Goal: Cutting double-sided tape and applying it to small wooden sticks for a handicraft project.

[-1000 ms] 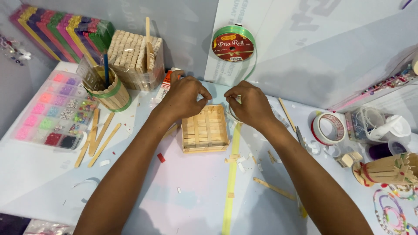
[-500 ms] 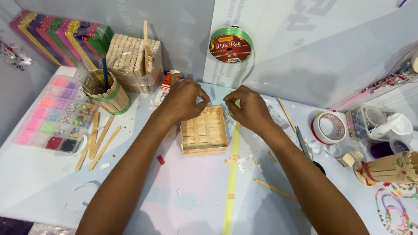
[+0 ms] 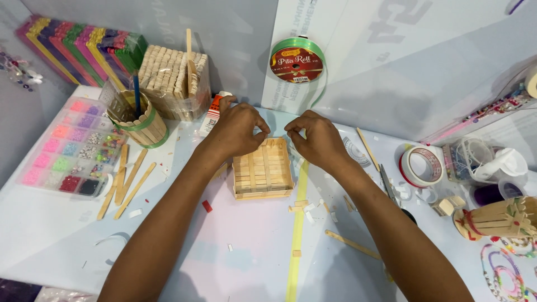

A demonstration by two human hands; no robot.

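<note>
Head view. A square tray of wooden craft sticks (image 3: 263, 176) lay flat at the middle of the counter (image 3: 67, 246). The left hand (image 3: 238, 130) and right hand (image 3: 316, 138) met at the tray's far edge, fingers curled and fingertips pinched on its rim. A stick-walled cup (image 3: 142, 124) and a bundle of sticks (image 3: 173, 81) stood to the left; a green ribbon spool (image 3: 297, 61) leaned against the back wall.

free: near table (image 3: 235, 263) | blocked: stick cup (image 3: 140, 120) L, tape roll (image 3: 422, 166) R
</note>
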